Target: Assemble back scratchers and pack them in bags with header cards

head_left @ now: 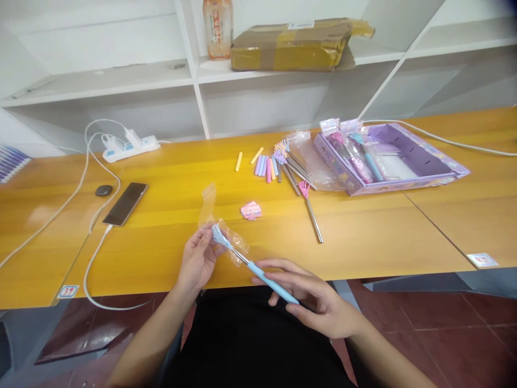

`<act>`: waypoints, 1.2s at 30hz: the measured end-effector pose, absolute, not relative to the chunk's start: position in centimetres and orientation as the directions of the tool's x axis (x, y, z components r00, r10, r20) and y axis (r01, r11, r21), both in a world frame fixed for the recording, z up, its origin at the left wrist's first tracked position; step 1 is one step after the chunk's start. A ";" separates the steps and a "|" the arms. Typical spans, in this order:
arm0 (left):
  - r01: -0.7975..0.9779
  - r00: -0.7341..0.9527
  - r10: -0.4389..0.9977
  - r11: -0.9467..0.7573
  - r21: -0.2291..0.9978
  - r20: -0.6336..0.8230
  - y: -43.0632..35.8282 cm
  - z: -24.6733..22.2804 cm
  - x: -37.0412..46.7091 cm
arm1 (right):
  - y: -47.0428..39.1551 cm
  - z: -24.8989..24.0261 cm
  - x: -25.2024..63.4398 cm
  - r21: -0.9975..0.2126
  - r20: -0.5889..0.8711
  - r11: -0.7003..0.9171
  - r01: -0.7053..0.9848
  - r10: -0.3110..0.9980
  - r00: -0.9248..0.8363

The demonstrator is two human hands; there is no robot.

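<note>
A light blue back scratcher (pixel 258 270) with a claw-shaped head slants across the table's front edge. My right hand (pixel 311 296) grips its blue handle between thumb and fingers. My left hand (pixel 204 253) pinches a clear plastic bag (pixel 236 242) close to the claw head; the bag lies around or behind the metal shaft, I cannot tell which. Beyond my hands is a small stack of pink cards (pixel 251 210). A pink-headed back scratcher (pixel 313 215) lies to the right. Farther back are several metal-shafted scratchers (pixel 297 172) and loose coloured handle sleeves (pixel 266 167).
A purple tray (pixel 412 186) at the right holds bagged back scratchers (pixel 369 156). On the left are a phone (pixel 126 203), its cable, a small black object (pixel 104 190) and a power strip (pixel 131 149). A taped carton (pixel 291 48) and a bottle (pixel 218 29) stand on the shelf.
</note>
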State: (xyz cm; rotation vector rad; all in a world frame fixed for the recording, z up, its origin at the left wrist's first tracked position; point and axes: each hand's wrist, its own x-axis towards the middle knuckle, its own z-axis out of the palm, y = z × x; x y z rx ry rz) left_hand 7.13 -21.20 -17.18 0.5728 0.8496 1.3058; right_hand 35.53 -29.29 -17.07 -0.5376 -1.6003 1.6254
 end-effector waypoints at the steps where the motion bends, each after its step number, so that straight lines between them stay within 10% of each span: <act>1: -0.588 0.059 0.975 0.208 0.782 -0.215 -21.2 -17.1 7.1 | -29.2 -17.2 35.5 -0.962 0.219 0.057 -0.269 0.751 -0.623; 7: -0.547 0.221 0.949 0.311 0.777 -0.224 -21.5 -16.9 7.2 | -29.0 -17.8 34.5 -0.940 0.188 -0.049 -0.338 0.751 -0.633; 36: -0.421 0.301 0.922 0.359 0.833 -0.244 -22.1 -17.6 7.5 | -28.3 -18.4 32.7 -0.917 0.339 0.387 0.094 0.883 -0.325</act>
